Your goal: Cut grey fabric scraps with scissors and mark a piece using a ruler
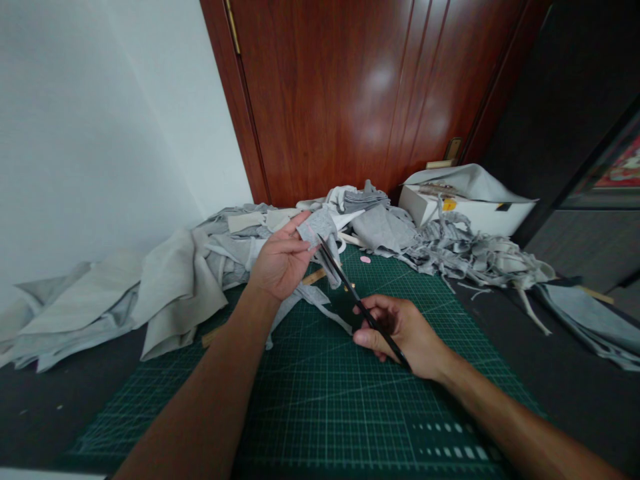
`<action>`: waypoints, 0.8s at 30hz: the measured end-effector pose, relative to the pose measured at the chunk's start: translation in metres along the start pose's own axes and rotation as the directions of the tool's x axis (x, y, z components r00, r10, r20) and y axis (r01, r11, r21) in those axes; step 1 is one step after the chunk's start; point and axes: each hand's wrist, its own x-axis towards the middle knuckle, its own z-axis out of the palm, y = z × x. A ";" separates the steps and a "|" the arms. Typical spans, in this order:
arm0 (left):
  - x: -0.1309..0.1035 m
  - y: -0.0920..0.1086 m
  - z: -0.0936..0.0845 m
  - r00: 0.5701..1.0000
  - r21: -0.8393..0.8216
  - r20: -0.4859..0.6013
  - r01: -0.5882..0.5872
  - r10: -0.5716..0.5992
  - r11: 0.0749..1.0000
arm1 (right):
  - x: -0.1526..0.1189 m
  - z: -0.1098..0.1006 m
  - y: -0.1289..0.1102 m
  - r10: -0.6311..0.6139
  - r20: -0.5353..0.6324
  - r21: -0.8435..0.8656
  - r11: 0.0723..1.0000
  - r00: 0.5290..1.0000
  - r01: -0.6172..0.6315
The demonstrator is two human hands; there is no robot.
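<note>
My left hand (pixel 281 267) pinches a small grey fabric piece (pixel 316 228) between thumb and fingers, held up above the mat. A white pointed bit shows behind the piece. In my right hand (pixel 395 327) is a long, slim pair of black scissors (pixel 345 280), seen nearly edge-on. The scissors point up and left, and their tips meet the lower edge of the fabric piece. Whether the blades are apart is hard to see. Below my hands, a thin grey fabric strip (pixel 325 310) lies on the green cutting mat (pixel 320 400).
Folded grey and beige fabric (pixel 170 287) is heaped at the left, more grey cloth (pixel 383 227) at the back. Tangled scraps (pixel 470 250) lie at the right before a white box (pixel 425 208). A pink oval (pixel 365 259) rests on the mat. A wooden door (pixel 330 100) stands behind.
</note>
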 end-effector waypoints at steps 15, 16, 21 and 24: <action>-0.003 -0.020 0.007 0.997 0.069 -0.037 0.064 -0.062 0.996 | 0.000 0.003 -0.001 -0.031 -0.009 0.033 0.999 0.999 0.032; -0.003 -0.020 0.007 0.998 0.077 -0.031 0.060 -0.058 0.995 | 0.000 0.003 -0.001 -0.032 -0.013 0.032 0.999 0.999 0.032; -0.004 -0.021 0.008 0.999 0.094 -0.006 0.052 -0.052 0.994 | 0.000 0.004 -0.003 -0.015 -0.029 0.026 1.000 0.999 0.016; -0.006 -0.023 0.009 0.999 0.089 -0.009 0.053 -0.053 0.995 | 0.000 0.004 -0.004 -0.006 -0.038 0.031 0.999 0.999 0.007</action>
